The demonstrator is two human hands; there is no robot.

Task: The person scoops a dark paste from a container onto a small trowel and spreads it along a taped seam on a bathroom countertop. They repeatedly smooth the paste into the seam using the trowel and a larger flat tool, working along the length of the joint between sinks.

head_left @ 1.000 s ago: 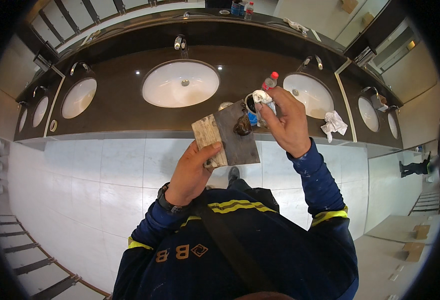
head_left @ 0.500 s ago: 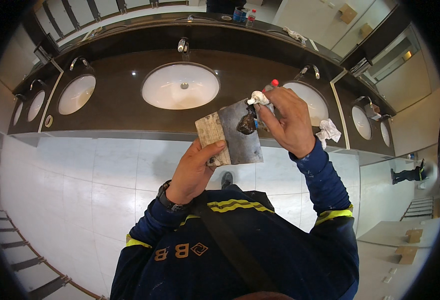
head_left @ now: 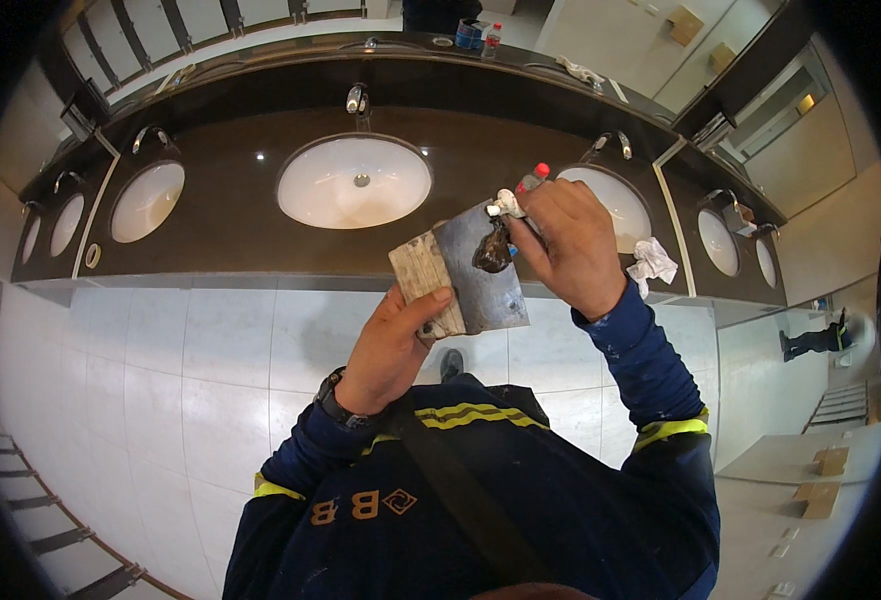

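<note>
My left hand (head_left: 385, 345) is closed round the wooden grip of a wide putty knife (head_left: 492, 300), its thumb on top. The flat metal blade carries a dark brown lump of paste (head_left: 493, 252) near its far right edge. Over this lump, my right hand (head_left: 575, 235) pinches a small crumpled white squeeze tube (head_left: 505, 204), its pale tip pointing left. Part of the tube is hidden by my fingers. Just beyond the right hand, a clear bottle with a red cap (head_left: 534, 178) stands on the counter, partly covered.
A dark counter (head_left: 230, 235) with several white basins (head_left: 355, 205) and chrome taps runs ahead under a mirror. Crumpled white tissue (head_left: 651, 262) lies at its front edge on the right. On the left sits a small tape roll (head_left: 92, 252). White tiled floor (head_left: 220, 340) lies below.
The view has shifted slightly. My right hand and the tube sit a little farther left over the blade. Both holds are the same.
</note>
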